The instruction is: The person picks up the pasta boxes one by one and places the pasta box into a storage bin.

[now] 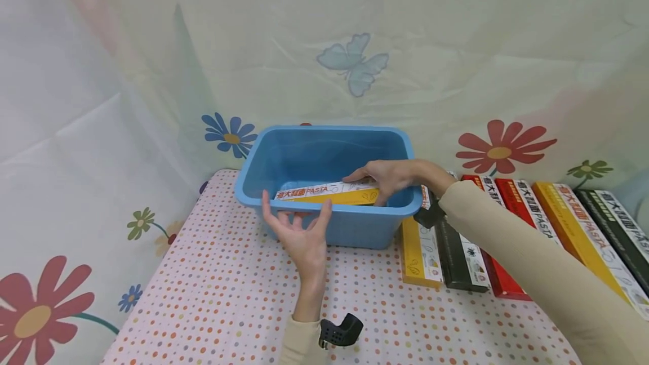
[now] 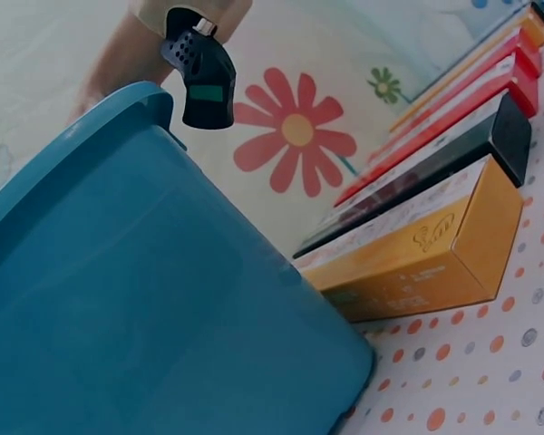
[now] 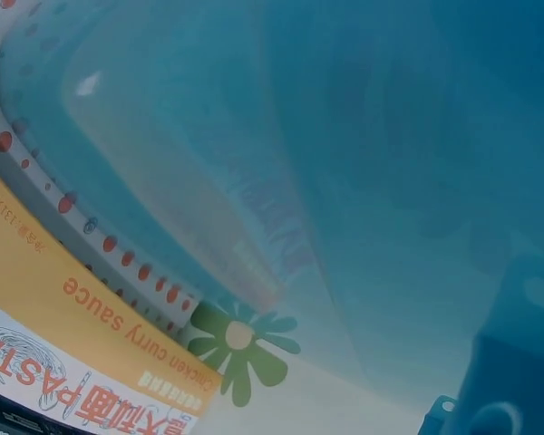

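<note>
A blue plastic bin (image 1: 332,227) stands on the dotted tablecloth. Inside it, along the front wall, a yellow and white pasta box (image 1: 329,195) lies lengthwise. My right hand (image 1: 390,176) reaches over the bin's right side and grips this box near its right end. At the front rim, my left hand (image 1: 304,241) holds the bin, its thumb and one finger over the rim and other fingers curled just below it. Only the bin's outer wall (image 2: 163,290) fills much of the left wrist view, with no part of the left hand there. The right wrist view is mostly bin wall (image 3: 390,181).
Right of the bin lies a row of pasta boxes: a yellow one (image 1: 421,258) close beside it, then a black one (image 1: 463,263), red ones (image 1: 522,201), another yellow one (image 1: 583,224) and a black one (image 1: 621,224). A flowered curtain (image 1: 431,72) hangs right behind the bin.
</note>
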A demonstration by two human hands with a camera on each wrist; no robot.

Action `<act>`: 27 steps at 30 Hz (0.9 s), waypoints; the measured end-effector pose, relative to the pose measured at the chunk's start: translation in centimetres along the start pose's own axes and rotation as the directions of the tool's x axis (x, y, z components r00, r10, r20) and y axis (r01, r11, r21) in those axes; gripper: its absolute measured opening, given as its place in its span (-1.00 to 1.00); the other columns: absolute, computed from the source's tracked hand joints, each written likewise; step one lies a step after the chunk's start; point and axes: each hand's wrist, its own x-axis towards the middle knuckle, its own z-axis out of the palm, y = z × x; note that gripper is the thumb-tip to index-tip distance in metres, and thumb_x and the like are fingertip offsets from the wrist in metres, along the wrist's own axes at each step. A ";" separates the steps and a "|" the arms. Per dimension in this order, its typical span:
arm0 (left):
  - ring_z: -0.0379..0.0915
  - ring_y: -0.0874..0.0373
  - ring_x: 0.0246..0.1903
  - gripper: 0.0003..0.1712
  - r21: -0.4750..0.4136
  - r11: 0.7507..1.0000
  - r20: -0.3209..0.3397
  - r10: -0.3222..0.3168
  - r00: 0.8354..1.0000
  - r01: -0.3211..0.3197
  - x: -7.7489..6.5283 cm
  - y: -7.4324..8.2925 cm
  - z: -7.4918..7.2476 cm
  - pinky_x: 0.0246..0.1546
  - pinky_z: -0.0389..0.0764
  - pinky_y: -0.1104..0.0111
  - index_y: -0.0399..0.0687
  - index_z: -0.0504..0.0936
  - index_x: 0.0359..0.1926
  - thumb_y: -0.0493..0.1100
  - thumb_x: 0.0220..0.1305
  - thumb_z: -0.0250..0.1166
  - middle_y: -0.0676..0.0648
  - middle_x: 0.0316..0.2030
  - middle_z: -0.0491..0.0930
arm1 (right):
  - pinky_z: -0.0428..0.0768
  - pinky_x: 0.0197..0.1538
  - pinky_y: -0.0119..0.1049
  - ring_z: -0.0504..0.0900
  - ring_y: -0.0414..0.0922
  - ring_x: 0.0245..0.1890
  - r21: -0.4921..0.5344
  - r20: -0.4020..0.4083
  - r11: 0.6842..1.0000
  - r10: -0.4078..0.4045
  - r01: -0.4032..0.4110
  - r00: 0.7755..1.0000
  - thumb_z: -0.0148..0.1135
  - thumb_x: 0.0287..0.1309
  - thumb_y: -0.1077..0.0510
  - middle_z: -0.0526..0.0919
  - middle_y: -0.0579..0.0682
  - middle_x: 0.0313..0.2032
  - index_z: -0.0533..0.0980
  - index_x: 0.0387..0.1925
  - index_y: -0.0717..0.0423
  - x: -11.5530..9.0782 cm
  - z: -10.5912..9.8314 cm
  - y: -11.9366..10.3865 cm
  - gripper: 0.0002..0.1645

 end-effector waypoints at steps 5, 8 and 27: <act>0.46 -0.12 -0.07 0.32 -0.013 1.000 0.013 0.008 1.000 -0.008 -0.1 -0.1 0.2 -0.13 0.76 0.20 0.13 -0.10 0.67 -0.40 0.11 0.57 -0.19 0.43 0.27 | 0.35 0.49 0.13 0.40 0.21 0.44 0.037 0.004 0.999 0.000 0.000 1.000 0.58 0.07 0.33 0.40 0.28 0.45 0.24 0.53 0.38 -0.2 0.0 0.3 0.06; 0.47 -0.15 -0.04 0.33 -0.028 1.000 0.019 0.003 1.000 -0.002 -0.1 -0.2 0.4 -0.11 0.77 0.16 0.14 -0.11 0.68 -0.41 0.11 0.57 -0.19 0.44 0.25 | 0.32 0.49 0.16 0.32 0.26 0.49 0.070 -0.017 0.997 -0.034 0.035 0.999 0.55 0.08 0.35 0.35 0.31 0.48 0.24 0.51 0.41 -0.4 0.1 0.4 0.02; 0.44 -0.11 -0.12 0.34 -0.022 1.000 0.010 0.005 1.000 -0.005 0.4 -0.5 0.2 -0.16 0.76 0.20 0.13 -0.11 0.68 -0.40 0.11 0.58 -0.17 0.47 0.18 | 0.25 0.46 0.38 0.20 0.21 0.56 0.083 -0.601 0.976 -0.112 0.201 0.791 0.46 0.25 0.27 0.27 0.15 0.56 0.20 0.60 0.16 -8.8 0.6 -1.5 -0.02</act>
